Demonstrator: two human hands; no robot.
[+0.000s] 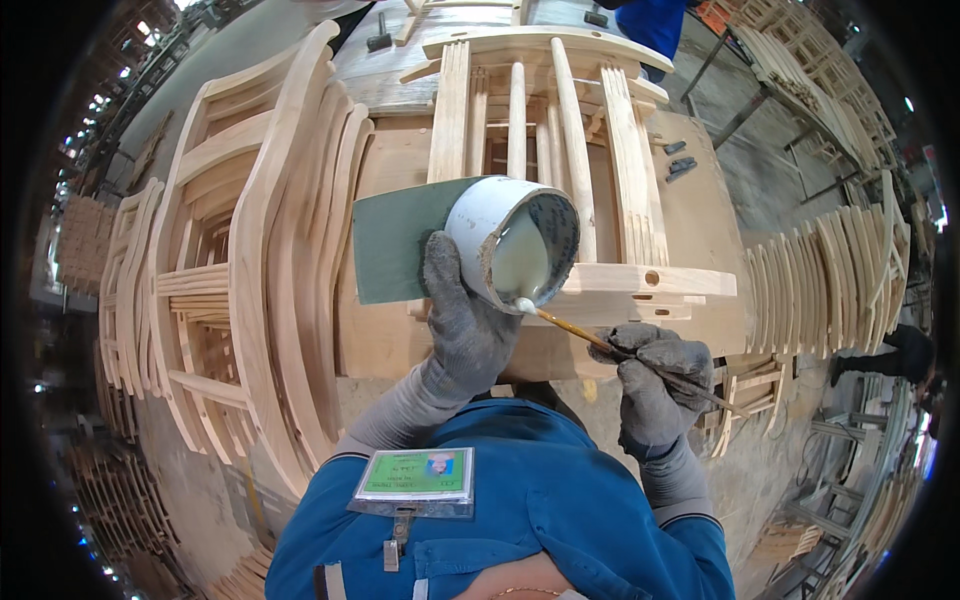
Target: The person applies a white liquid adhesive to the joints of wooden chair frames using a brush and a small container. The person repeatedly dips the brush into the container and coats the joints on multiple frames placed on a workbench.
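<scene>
In a grey glove, my left hand (465, 325) is wrapped round a round white container (478, 225), tilted so its mouth faces right. Pale, creamy glue-like liquid (522, 258) pools inside it. A flat dark green sheet (400, 245) sticks out to the left, behind the container and my fingers. My gloved right hand (660, 385) pinches a thin wooden stick brush (575, 328), whose whitish tip rests at the container's lower rim. Just beyond both hands lies a pale wooden chair frame (640, 280) with slats and round spindles; the container hides part of it.
Curved wooden chair backs (250, 200) stand stacked close on my left. More curved wooden parts (830, 280) stand in a row at right. A cardboard-covered table (700, 220) bears the frame and small dark tools (680, 165). Mallets (380, 38) and a person in blue (650, 30) are at the far side.
</scene>
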